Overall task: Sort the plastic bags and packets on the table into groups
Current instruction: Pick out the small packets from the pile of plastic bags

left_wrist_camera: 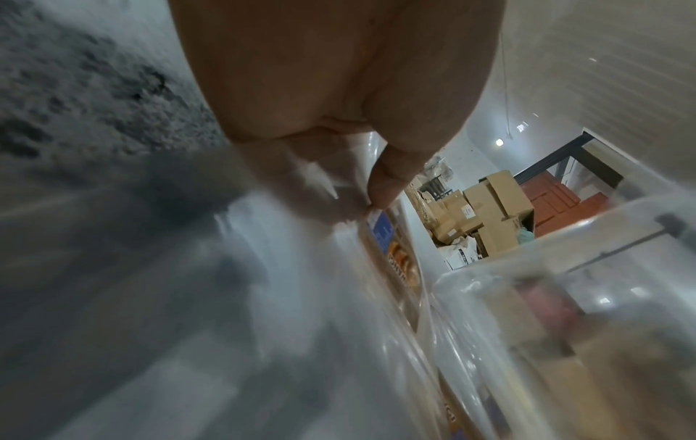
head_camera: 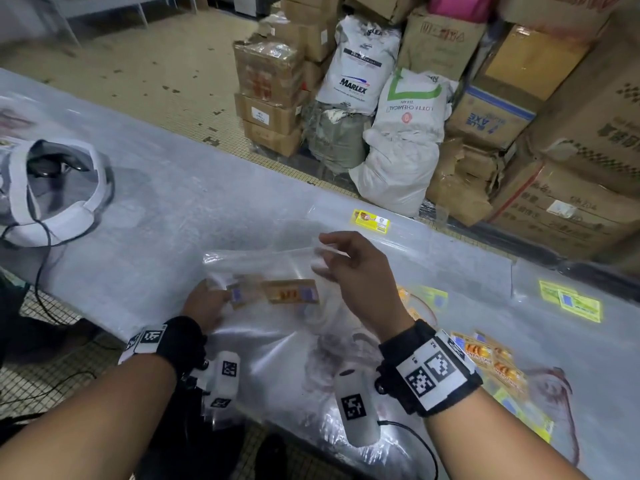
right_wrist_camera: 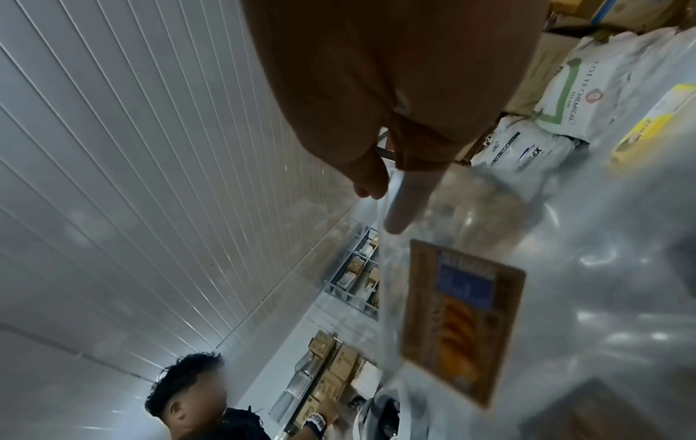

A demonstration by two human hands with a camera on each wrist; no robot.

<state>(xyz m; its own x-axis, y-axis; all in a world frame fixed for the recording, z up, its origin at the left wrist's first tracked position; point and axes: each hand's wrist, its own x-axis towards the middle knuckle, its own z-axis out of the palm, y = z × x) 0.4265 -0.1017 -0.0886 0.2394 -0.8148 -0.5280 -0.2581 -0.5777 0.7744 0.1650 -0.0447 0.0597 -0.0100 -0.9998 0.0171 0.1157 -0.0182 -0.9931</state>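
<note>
The right hand [head_camera: 349, 271] pinched the top edge of a clear bag [head_camera: 273, 271] lifted just above the table [head_camera: 173, 216] while the left hand [head_camera: 207, 303] pinched its brown-labelled corner, so it probably needed holding taut and laying flat on matching brown-labelled ones.

"MARLEX" on one white sack [head_camera: 360, 64], "LOTTE CHEMICAL" inverted on another sack [head_camera: 410, 109].
</note>
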